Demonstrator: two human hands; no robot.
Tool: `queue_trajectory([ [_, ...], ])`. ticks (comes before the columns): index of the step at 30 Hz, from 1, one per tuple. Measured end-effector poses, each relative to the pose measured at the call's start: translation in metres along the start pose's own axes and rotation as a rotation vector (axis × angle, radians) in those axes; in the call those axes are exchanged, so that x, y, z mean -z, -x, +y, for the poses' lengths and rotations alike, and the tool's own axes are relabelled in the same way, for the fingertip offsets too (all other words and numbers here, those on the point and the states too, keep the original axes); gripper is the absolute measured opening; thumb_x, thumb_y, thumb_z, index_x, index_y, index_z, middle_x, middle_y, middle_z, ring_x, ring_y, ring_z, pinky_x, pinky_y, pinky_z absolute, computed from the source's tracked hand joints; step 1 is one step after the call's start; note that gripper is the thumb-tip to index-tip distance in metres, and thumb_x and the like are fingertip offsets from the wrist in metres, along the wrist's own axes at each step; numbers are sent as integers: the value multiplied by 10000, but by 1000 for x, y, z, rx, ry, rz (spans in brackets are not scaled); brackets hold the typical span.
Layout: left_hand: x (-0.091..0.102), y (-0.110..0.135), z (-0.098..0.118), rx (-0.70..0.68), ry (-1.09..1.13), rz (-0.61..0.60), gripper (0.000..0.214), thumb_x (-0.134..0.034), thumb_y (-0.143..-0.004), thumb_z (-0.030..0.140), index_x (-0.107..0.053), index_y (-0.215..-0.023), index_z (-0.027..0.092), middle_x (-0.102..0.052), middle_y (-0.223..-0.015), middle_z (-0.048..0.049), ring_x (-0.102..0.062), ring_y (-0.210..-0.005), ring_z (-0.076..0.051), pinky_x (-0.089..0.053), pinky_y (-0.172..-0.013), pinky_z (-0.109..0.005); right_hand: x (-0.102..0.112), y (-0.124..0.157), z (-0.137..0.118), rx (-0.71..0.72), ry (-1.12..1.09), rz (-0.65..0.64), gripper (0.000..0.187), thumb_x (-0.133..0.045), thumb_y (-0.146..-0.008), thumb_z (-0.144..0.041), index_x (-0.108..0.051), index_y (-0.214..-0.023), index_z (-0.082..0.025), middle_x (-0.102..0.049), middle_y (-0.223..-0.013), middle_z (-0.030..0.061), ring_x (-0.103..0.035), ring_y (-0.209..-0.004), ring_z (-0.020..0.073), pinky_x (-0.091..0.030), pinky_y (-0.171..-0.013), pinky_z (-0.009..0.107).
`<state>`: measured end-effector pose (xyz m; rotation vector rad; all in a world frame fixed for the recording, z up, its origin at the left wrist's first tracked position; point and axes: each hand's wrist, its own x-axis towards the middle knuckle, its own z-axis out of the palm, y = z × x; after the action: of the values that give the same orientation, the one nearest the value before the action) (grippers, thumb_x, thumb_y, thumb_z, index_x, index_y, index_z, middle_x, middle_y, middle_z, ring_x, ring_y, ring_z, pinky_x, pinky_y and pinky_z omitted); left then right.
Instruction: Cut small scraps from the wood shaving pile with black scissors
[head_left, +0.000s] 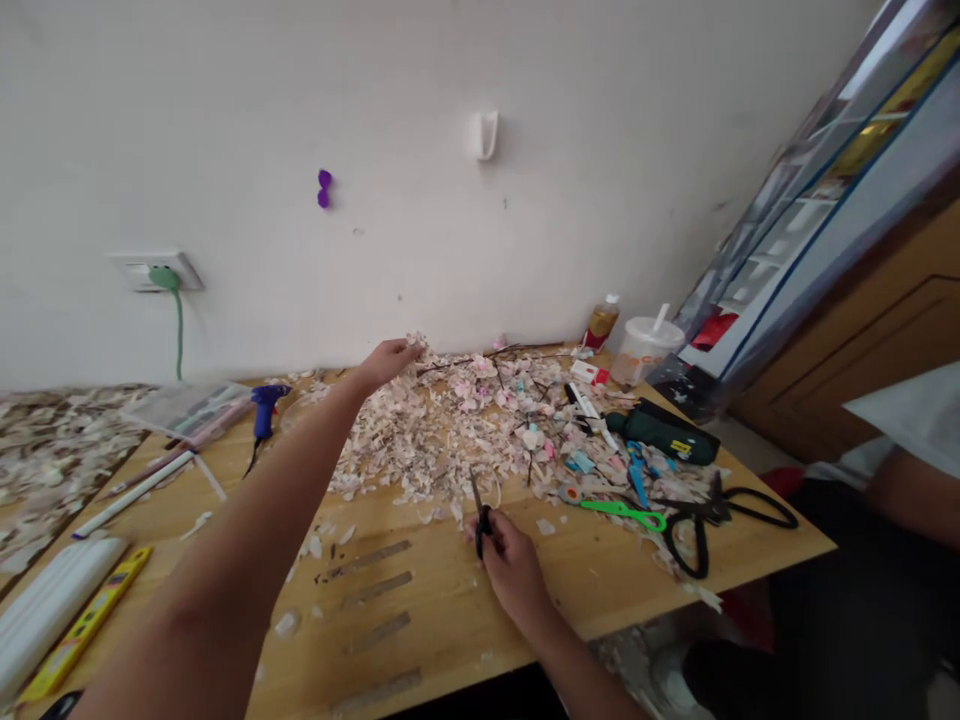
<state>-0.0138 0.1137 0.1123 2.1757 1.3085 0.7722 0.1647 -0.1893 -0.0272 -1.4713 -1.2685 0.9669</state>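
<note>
My left hand [386, 361] reaches far across the wooden table [450, 610] to the back of a wide heap of pale paper scraps [420, 430]; its fingers are curled on scraps at the heap's far edge. My right hand [508, 560] rests near the front of the table, closed on small black scissors [480, 510] whose blades point away toward the heap.
Green scissors [622, 513], large black scissors [705, 520], a dark green tool [664, 432], a lidded cup [645, 350] and a bottle [601, 322] lie right. A blue glue gun [264, 408], white strips [52, 600] and yellow ruler [86, 625] lie left. Another person's arm [911, 490] is at right.
</note>
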Motion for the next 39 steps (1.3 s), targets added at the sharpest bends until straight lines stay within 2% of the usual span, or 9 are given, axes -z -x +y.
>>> queue_trajectory([
  [8,6,3,3,-125,-265,-148,190,-582,-765,288,-723,-849,193,-719,-937,-53,-613,-940,-218,-434,-867,-293,1,1,-2,9,3,-4,206,-492,-866,-328,-652,-908,-204,-692,-773,41,-630,-668,178,-452,-565,229],
  [12,4,13,0,-168,-411,-263,113,-651,-696,245,-726,-779,232,-726,-926,-60,-611,-980,-250,-431,-915,-336,0,1,-1,13,23,3,192,-485,-865,-306,-646,-902,-209,-681,-764,35,-625,-666,176,-444,-567,228],
  [18,6,30,-4,-315,-522,-254,219,-600,-738,110,-714,-869,243,-564,-1379,-68,-301,-1395,-294,-191,-1134,-466,0,0,1,20,24,-5,194,-474,-863,-296,-644,-902,-210,-674,-752,31,-624,-662,176,-442,-573,233],
  [23,-5,27,-17,-232,-496,-263,216,-498,-860,243,-685,-964,216,-705,-1049,-73,-600,-1051,-231,-424,-968,-374,1,0,-2,27,10,-12,200,-474,-863,-290,-645,-910,-199,-685,-775,39,-624,-672,174,-443,-583,232],
  [25,-10,28,-26,-218,-487,-292,245,-492,-866,256,-670,-1032,226,-708,-1013,-52,-624,-983,-210,-454,-921,-341,1,0,-2,26,5,-20,198,-473,-865,-288,-642,-911,-196,-691,-800,41,-628,-684,171,-445,-596,228],
  [29,-27,42,-46,-216,-481,-315,318,-574,-844,331,-651,-1144,257,-644,-1219,-78,-544,-1177,-259,-383,-1032,-400,1,0,-2,16,16,-30,197,-467,-871,-294,-636,-905,-199,-691,-807,38,-629,-683,165,-442,-594,222],
  [34,-70,70,-65,-138,-458,-247,526,-631,-795,496,-613,-1241,217,-539,-1364,-175,-421,-1295,-403,-362,-1011,-583,0,0,0,12,27,-20,185,-478,-866,-291,-638,-894,-202,-686,-796,35,-629,-691,165,-449,-617,225],
  [37,-81,68,-68,-140,-401,-176,365,-438,-925,412,-680,-1089,191,-659,-1152,-133,-562,-1139,-280,-404,-1015,-459,-1,-1,1,23,-11,-23,179,-479,-863,-276,-637,-904,-204,-688,-821,34,-637,-720,166,-452,-631,223],
  [39,-74,57,-66,-141,-355,-117,374,-370,-949,361,-688,-1022,178,-684,-1063,-106,-599,-1061,-222,-431,-998,-373,-1,-1,0,30,-43,-38,178,-473,-868,-267,-635,-909,-207,-688,-833,30,-637,-729,163,-452,-631,218],
])
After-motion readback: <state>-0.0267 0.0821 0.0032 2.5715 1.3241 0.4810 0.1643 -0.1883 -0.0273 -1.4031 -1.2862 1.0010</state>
